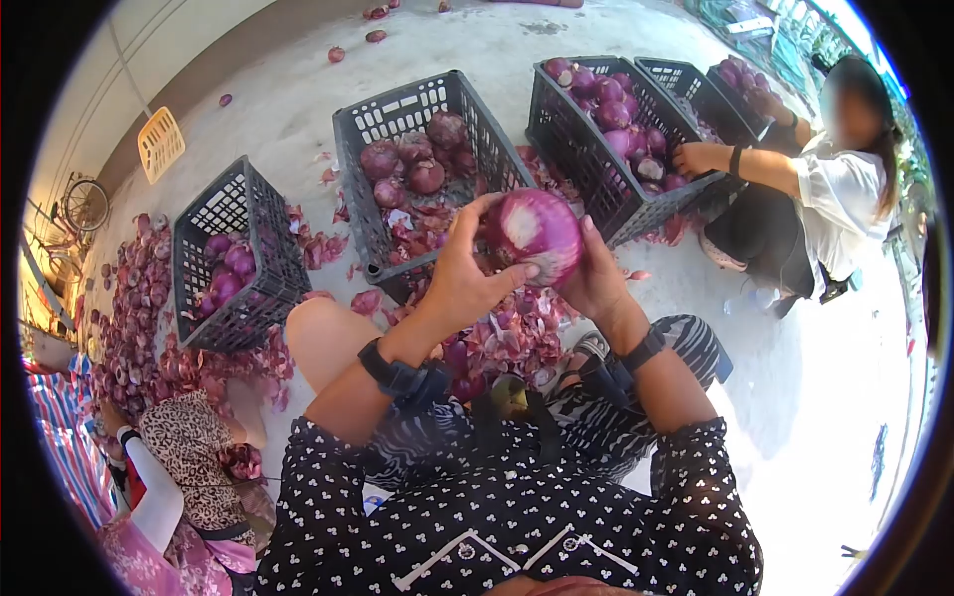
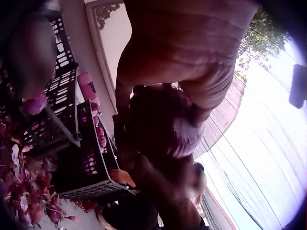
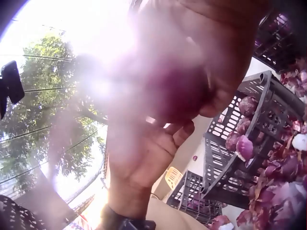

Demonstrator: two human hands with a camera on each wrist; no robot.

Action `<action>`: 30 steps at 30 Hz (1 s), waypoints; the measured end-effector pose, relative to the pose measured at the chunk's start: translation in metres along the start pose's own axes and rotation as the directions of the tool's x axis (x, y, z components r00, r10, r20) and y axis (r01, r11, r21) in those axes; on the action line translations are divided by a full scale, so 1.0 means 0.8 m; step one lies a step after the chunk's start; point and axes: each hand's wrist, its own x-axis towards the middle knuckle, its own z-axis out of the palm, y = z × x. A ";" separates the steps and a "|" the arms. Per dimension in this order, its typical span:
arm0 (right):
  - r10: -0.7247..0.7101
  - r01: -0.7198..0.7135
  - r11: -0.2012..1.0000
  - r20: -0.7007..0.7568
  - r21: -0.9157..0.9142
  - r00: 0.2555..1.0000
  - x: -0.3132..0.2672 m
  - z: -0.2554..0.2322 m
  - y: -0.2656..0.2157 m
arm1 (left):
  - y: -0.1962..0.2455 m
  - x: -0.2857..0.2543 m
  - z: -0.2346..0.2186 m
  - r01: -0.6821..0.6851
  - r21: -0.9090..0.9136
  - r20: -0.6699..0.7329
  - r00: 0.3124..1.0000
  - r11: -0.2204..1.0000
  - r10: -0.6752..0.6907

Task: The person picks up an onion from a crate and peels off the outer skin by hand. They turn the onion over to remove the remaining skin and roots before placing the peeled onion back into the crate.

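A large red onion (image 1: 537, 233) with a pale patch on its skin is held up in front of the chest, above the crates' near edge. My left hand (image 1: 467, 273) grips its left side, thumb across the lower front. On the right side my right hand (image 1: 599, 276) holds it with fingers bent round it. In the left wrist view the onion (image 2: 184, 136) is dark between both hands; glare washes over the onion (image 3: 177, 93) in the right wrist view. Just beyond the hands stands a black crate (image 1: 363, 134) with several red onions (image 1: 425, 175) and loose skins inside.
Shed onion skins (image 1: 512, 343) cover the floor between the knees. A fuller crate (image 1: 616, 223) stands to the right, where another person (image 1: 845, 189) reaches in. At left are a smaller crate (image 1: 278, 283), an onion heap (image 1: 129, 308) and a yellow basket (image 1: 161, 144).
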 end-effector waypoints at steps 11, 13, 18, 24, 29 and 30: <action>0.068 -0.047 0.986 -0.128 0.161 0.989 -0.041 -0.014 -0.013 | 0.002 -0.001 0.033 -0.092 0.232 -0.035 0.994 0.968 0.103; 0.052 -0.029 0.986 -0.139 0.162 0.989 -0.044 -0.018 -0.015 | -0.007 0.002 0.032 -0.127 0.174 -0.018 0.991 0.977 0.132; -0.004 0.039 0.981 -0.182 0.190 0.983 -0.042 -0.040 -0.016 | -0.016 0.014 0.040 -0.093 0.109 0.027 0.995 0.990 0.091; 0.065 -0.009 0.968 -0.217 0.250 0.974 -0.031 -0.057 -0.012 | -0.041 0.018 0.042 -0.024 0.279 0.070 0.998 0.960 0.005; 0.166 -0.089 0.951 -0.246 0.296 0.955 -0.012 -0.060 -0.006 | -0.064 0.021 0.033 0.227 -0.192 -0.086 0.965 0.955 -0.247; 0.186 -0.103 0.949 -0.265 0.298 0.946 -0.007 -0.058 -0.007 | -0.065 0.022 0.030 0.233 -0.195 -0.098 0.962 0.953 -0.255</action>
